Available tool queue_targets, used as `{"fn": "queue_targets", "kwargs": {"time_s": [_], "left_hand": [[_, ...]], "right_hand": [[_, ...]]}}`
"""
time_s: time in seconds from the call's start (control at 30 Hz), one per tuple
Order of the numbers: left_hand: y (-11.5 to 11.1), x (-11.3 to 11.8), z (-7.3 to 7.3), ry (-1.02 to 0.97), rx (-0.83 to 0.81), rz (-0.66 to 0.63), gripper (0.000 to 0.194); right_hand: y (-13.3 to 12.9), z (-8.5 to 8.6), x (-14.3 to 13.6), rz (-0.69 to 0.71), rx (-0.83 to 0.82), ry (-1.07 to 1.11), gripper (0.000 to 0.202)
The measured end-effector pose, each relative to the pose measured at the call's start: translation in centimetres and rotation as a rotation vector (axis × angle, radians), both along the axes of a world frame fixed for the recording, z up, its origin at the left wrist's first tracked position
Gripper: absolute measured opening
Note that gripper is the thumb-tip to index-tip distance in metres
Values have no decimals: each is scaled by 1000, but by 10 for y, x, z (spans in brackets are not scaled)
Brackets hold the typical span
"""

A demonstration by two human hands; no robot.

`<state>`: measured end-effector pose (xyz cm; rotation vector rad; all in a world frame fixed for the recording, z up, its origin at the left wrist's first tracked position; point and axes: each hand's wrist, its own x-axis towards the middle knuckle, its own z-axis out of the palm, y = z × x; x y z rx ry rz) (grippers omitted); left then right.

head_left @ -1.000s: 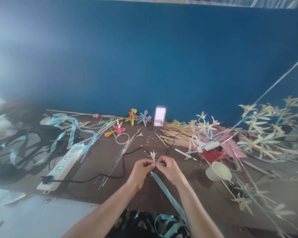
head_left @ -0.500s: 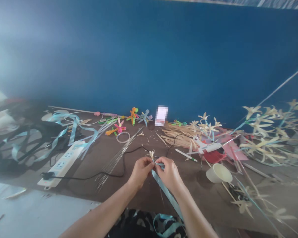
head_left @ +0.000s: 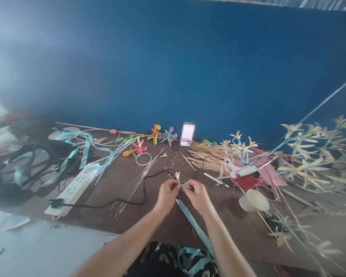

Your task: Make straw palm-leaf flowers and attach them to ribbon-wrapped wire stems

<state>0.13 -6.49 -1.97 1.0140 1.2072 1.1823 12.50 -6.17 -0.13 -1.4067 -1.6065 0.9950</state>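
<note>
Close together over the brown table, my two hands work at the base of a small cream flower (head_left: 177,176). Its stem is pinched in my left hand (head_left: 167,194), the thumb against the fingertips. Light blue ribbon (head_left: 193,220) hangs from that spot down toward my lap, where more of it lies looped. My right hand (head_left: 198,195) is closed on a stretch of the ribbon just right of the flower. The stem itself is mostly hidden by my fingers.
Thin wires (head_left: 137,181) and a power strip (head_left: 72,192) with a black cord lie left. Straw-coloured strips (head_left: 207,157), a white glue gun (head_left: 240,170), a marker (head_left: 216,180) and a cream cup (head_left: 253,201) are right. Finished-looking flower stems (head_left: 302,154) stand far right. Colourful pipe-cleaner figures (head_left: 155,134) sit behind.
My right hand has shifted slightly right, away from the left, drawing a short stretch of ribbon sideways. The flower has moved up a little and stays in my left hand.
</note>
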Motion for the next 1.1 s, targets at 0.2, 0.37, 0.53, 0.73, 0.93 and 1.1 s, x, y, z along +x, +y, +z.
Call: {"fn": "queue_targets", "kwargs": {"time_s": [0.2,0.37,0.53,0.73,0.93,1.1], "left_hand": [[3,-1,0,-89,-58,20,15],[2,-3,-1,-83,-56,27,16],[4,-12,0,-112,-60,65,19],[8,-22,-2,-169,-105,103,21],[4,-22,-4,-180,-108,46,19],[-2,-17,-2,-153,-63,-18,19]], "right_hand": [[5,2,4,31,39,-26,13],[9,4,10,75,17,-27,10],[5,26,39,65,36,-97,14],[3,40,80,-164,200,-314,22],[8,29,59,-195,504,-541,30],[4,27,9,143,335,-286,31]]}}
